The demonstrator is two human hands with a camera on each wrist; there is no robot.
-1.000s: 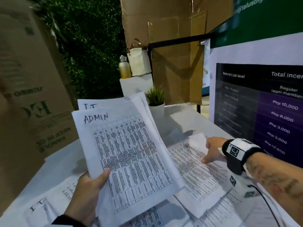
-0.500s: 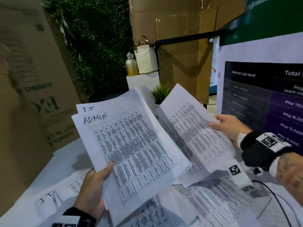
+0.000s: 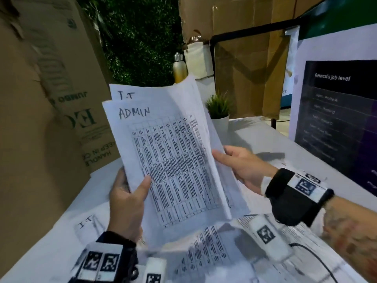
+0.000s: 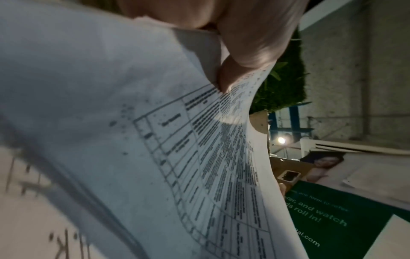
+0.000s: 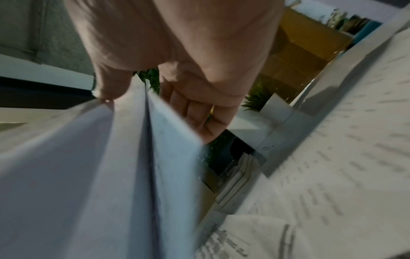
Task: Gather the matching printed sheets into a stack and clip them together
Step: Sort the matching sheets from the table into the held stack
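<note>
The person is standing at a white table (image 3: 265, 135) and is partway through the gathering: a bundle of printed sheets (image 3: 173, 160) is being held up off the table, its front page marked "ADMIN" and a page behind it marked "I.T", so the bundle looks to be mixing labels and may need sorting yet. The left hand (image 3: 126, 203) is gripping the bundle's near-left edge, thumb curled over the front. The right hand (image 3: 242, 166) is pinching a sheet at the bundle's right side, thumb in front and fingers behind, apparently bringing it in against the rest. More loose sheets (image 3: 206, 254) are lying scattered on the table near the person, one at the near left marked "I.T" (image 3: 86, 220), so collecting is looking unfinished. I am seeing no clip anywhere, and nothing is fastened. As for containers, a small white pot (image 3: 221, 124) at the far side is holding a green plant, and a metal bottle (image 3: 179, 66) is standing beyond; what is inside it I cannot tell.
</note>
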